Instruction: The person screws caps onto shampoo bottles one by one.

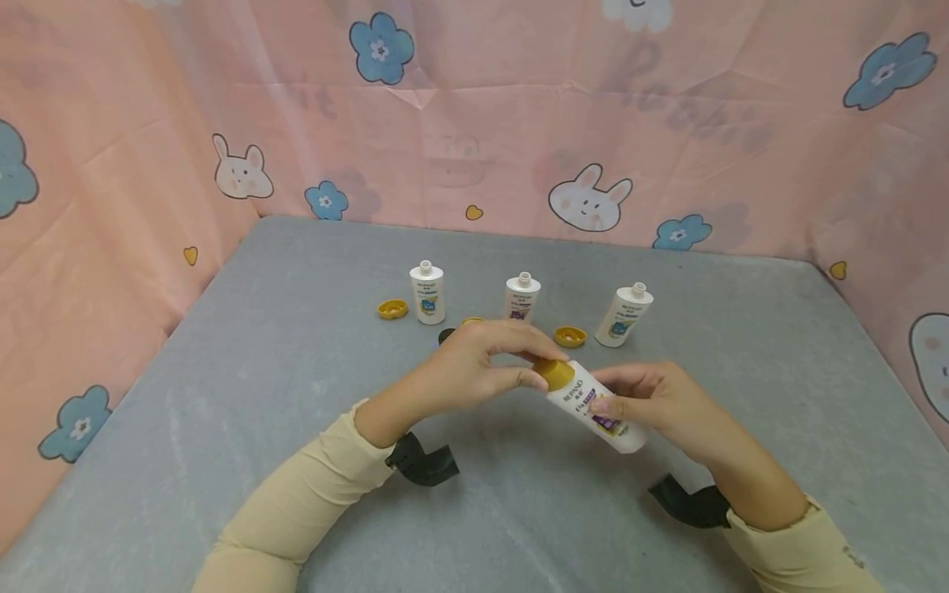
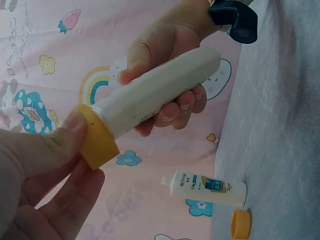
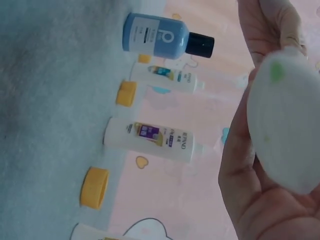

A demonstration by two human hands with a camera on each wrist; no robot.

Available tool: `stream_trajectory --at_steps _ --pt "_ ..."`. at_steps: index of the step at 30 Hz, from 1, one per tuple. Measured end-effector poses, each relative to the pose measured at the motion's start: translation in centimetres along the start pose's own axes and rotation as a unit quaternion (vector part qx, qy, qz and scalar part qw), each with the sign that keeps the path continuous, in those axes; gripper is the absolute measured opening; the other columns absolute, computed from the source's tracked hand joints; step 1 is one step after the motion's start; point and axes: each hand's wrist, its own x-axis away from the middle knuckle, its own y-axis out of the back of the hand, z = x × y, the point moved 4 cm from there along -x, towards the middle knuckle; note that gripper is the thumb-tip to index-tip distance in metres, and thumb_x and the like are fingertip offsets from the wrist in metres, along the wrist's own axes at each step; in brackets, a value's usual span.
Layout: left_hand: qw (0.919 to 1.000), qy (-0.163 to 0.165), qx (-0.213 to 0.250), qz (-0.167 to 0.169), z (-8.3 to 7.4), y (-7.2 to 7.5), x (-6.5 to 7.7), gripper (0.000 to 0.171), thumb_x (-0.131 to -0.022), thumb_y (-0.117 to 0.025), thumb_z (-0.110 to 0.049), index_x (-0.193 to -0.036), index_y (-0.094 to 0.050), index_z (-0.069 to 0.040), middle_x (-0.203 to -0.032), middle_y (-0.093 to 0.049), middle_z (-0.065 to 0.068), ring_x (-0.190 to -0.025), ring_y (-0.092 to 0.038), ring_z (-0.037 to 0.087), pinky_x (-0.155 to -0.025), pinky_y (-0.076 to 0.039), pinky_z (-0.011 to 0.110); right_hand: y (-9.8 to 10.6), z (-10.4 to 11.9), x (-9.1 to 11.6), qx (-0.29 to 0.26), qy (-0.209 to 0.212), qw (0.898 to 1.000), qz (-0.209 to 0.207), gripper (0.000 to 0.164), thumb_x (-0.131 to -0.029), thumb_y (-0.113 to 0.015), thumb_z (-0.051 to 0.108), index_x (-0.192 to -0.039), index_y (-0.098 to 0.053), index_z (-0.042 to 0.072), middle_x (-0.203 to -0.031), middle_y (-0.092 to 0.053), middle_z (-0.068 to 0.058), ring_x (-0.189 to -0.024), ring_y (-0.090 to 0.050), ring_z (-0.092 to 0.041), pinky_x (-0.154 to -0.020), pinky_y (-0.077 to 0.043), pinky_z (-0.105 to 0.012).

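Both hands hold a white bottle point(image 1: 577, 399) tilted above the table. At its upper end, my left hand point(image 1: 474, 362) pinches the yellow cap point(image 2: 100, 147) between thumb and fingers. The cap sits on the bottle's top. Around the body, by the purple label, curl the thumb and fingers of my right hand point(image 1: 663, 408). In the right wrist view the bottle's white base point(image 3: 285, 125) faces the camera.
Behind the hands stand uncapped white bottles on the left point(image 1: 428, 296), in the middle point(image 1: 522, 298) and on the right point(image 1: 624, 315). Yellow caps point(image 1: 392, 309) point(image 1: 569, 336) lie by them. A blue bottle point(image 3: 157, 36) with a black cap is mostly hidden behind my left hand in the head view.
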Motion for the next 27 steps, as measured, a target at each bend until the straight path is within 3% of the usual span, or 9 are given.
stream_trajectory --at_steps 3,5,8,11,15,27 --pt "0.9986 0.049 -0.003 -0.018 0.2 0.1 0.0 0.035 -0.082 -0.081 -0.009 -0.116 -0.074 -0.007 -0.116 -0.073 0.005 -0.105 -0.069 0.014 -0.089 -0.056 0.018 0.1 0.1 0.0 0.012 -0.003 0.999 -0.035 0.041 -0.091 -0.073 0.017 -0.124 -0.065 -0.006 -0.097 -0.075 0.005 -0.083 -0.067 -0.010 -0.067 -0.058 -0.031" --pt "0.9933 0.111 0.010 -0.033 0.6 0.1 0.0 0.037 -0.082 -0.081 -0.014 -0.118 -0.074 -0.010 -0.115 -0.074 0.003 -0.102 -0.070 0.014 -0.087 -0.056 0.018 0.1 0.2 0.1 0.027 -0.002 0.998 -0.065 0.040 -0.089 -0.075 0.018 -0.123 -0.067 -0.003 -0.099 -0.075 0.001 -0.082 -0.067 -0.009 -0.067 -0.058 -0.030" --pt "0.9767 0.207 0.038 -0.042 1.3 0.0 0.1 0.040 -0.083 -0.082 -0.024 -0.120 -0.073 -0.014 -0.109 -0.075 0.000 -0.094 -0.070 0.011 -0.080 -0.058 0.020 0.1 0.4 0.1 0.056 -0.002 0.993 -0.100 0.039 -0.088 -0.077 0.022 -0.120 -0.070 0.002 -0.102 -0.075 -0.005 -0.080 -0.067 -0.009 -0.065 -0.057 -0.029" --pt "0.9619 0.267 0.046 -0.035 1.7 -0.4 0.2 0.037 -0.083 -0.081 -0.032 -0.117 -0.075 -0.017 -0.105 -0.076 -0.005 -0.092 -0.068 0.007 -0.077 -0.057 0.023 -0.1 0.5 0.0 0.087 -0.003 0.989 -0.117 0.038 -0.087 -0.078 0.026 -0.119 -0.072 0.007 -0.106 -0.074 -0.009 -0.080 -0.065 -0.009 -0.064 -0.056 -0.027" --pt "0.9566 0.285 0.049 -0.033 1.8 -0.7 0.1 0.034 -0.084 -0.080 -0.034 -0.112 -0.076 -0.016 -0.106 -0.076 -0.005 -0.092 -0.068 0.006 -0.078 -0.057 0.023 -0.3 0.5 -0.1 0.109 0.000 0.986 -0.124 0.038 -0.087 -0.079 0.027 -0.120 -0.072 0.008 -0.110 -0.074 -0.011 -0.081 -0.064 -0.009 -0.062 -0.054 -0.026" --pt "0.9598 0.269 0.071 -0.039 1.5 -0.9 0.1 0.033 -0.085 -0.080 -0.023 -0.113 -0.075 -0.007 -0.106 -0.076 0.006 -0.084 -0.069 0.007 -0.071 -0.058 0.020 -0.3 0.6 -0.1 0.126 0.006 0.984 -0.124 0.037 -0.087 -0.078 0.026 -0.119 -0.073 0.007 -0.110 -0.074 -0.012 -0.082 -0.064 -0.010 -0.063 -0.054 -0.025"
